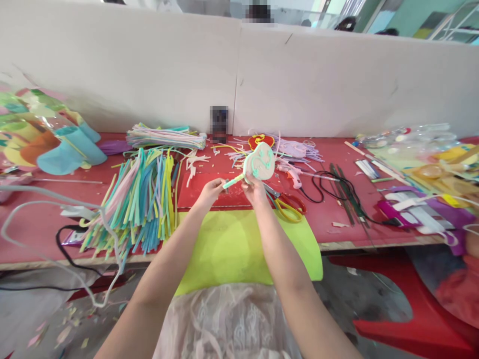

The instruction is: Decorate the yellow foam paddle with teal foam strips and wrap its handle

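Left hand (214, 190): your fingers pinch the pale green stem (234, 180) | Right hand (252, 189): your fingers grip the coiled pastel head (261, 162) from below | Position: above the red surface (318, 219) | Risk: uneven pulling could loosen the stem; a low wrist might catch the scissors (280, 205).

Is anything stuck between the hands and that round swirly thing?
No, nothing I can see. The right hand holds the round swirly piece at its lower edge. The left hand pinches the end of the pale green strip that sticks out beside it, and nothing visible blocks either grip.
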Demonstrator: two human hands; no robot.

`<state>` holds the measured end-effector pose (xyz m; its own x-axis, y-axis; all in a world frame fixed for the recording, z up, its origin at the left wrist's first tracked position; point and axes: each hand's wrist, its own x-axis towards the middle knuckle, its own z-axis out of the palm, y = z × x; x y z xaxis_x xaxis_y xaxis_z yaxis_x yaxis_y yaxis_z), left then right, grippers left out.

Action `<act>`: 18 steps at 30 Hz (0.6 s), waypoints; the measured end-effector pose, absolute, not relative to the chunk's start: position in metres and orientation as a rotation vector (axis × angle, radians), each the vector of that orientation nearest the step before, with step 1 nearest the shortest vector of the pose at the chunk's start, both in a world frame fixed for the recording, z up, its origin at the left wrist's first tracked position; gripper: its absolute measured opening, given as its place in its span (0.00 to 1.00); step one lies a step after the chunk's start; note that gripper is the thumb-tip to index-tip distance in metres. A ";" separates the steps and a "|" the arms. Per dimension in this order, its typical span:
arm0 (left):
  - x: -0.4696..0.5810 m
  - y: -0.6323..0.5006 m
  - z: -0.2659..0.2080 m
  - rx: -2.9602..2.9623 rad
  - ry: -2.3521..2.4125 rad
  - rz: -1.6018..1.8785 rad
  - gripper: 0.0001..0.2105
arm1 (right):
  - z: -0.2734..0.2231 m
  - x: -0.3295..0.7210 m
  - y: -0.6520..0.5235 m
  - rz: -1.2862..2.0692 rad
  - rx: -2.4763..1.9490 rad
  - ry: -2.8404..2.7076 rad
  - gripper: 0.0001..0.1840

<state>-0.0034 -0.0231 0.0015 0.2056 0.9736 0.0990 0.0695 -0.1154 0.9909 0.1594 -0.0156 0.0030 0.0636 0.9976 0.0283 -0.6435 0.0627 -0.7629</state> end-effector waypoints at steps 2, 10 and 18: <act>-0.006 -0.024 0.005 1.424 1.098 1.112 0.13 | 0.004 0.161 -0.017 1.396 -0.714 -0.709 0.15; -0.013 -0.026 0.013 1.787 1.317 1.202 0.13 | 0.001 0.164 -0.014 1.406 -0.756 -0.757 0.19; -0.017 -0.031 0.018 2.183 1.512 1.289 0.09 | 0.006 0.160 -0.018 1.329 -0.851 -0.852 0.20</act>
